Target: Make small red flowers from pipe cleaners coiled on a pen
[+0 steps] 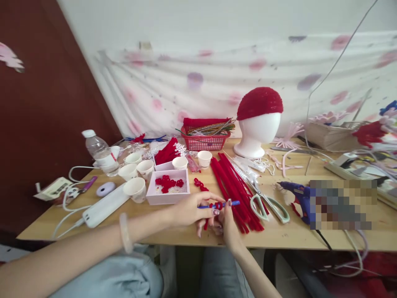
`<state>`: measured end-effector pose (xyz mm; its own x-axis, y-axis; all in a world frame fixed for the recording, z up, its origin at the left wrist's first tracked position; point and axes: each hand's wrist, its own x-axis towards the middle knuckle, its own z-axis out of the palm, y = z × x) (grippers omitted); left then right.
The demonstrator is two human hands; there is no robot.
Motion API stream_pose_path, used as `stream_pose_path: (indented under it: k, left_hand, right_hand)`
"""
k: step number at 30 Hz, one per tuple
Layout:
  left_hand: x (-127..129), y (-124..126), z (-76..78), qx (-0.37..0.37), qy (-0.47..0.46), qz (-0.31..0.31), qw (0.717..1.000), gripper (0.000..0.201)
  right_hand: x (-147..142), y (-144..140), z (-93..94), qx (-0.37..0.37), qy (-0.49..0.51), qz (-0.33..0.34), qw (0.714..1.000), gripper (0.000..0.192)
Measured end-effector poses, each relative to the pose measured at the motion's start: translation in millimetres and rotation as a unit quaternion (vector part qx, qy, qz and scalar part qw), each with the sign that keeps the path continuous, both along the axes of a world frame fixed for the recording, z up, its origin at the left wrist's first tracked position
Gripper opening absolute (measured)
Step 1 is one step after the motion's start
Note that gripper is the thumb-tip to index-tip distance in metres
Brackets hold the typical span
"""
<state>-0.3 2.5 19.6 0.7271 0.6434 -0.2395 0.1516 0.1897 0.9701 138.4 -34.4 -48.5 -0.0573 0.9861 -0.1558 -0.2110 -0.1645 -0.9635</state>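
Near the table's front edge, my left hand [194,209] pinches a slim blue pen-like rod [236,203] that lies level. A red fuzzy pipe cleaner [218,205] is wound around the rod in small coils, with a short end hanging below. My right hand [231,231] is closed at the rod's right part, its thumb pressed on it; its other fingers are partly hidden beneath. Just beyond my hands lies a curled red piece [201,184]. Straight red pipe cleaners [231,190] are spread in a bundle to the right.
Green-handled scissors [269,209] and a blue glue gun [299,192] lie at right. A white box [168,199] holds red curled pieces and beads. Paper cups [135,189], a bottle [101,153] and a power bank [105,207] stand left. Behind are a red basket [204,143] and a capped foam head [259,130].
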Motion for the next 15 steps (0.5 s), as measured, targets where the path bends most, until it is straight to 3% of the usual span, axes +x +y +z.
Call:
stream_pose_path:
  k: [2, 6, 10, 15]
  left_hand:
    - [4.5, -3.4, -2.9, 0.008, -0.003, -0.003, 1.0, 0.042]
    - [8.6, -12.2, -9.0, 0.025, -0.029, 0.078, 0.996, 0.043]
    - [3.5, -19.4, -6.7, -0.004, -0.037, 0.117, 0.992, 0.045]
    - [9.5, -22.2, -4.6, -0.051, -0.002, 0.107, 0.993, 0.046]
  right_hand:
    - [-1.0, -0.8, 5.3, 0.007, -0.008, -0.003, 1.0, 0.082]
    - [-2.3, -2.4, 5.9, 0.016, -0.013, 0.001, 1.0, 0.08]
    - [-2.7, -3.7, 3.3, 0.012, -0.001, 0.005, 1.0, 0.077]
    - [5.6, -11.8, -17.5, -0.05, 0.035, 0.024, 0.998, 0.07]
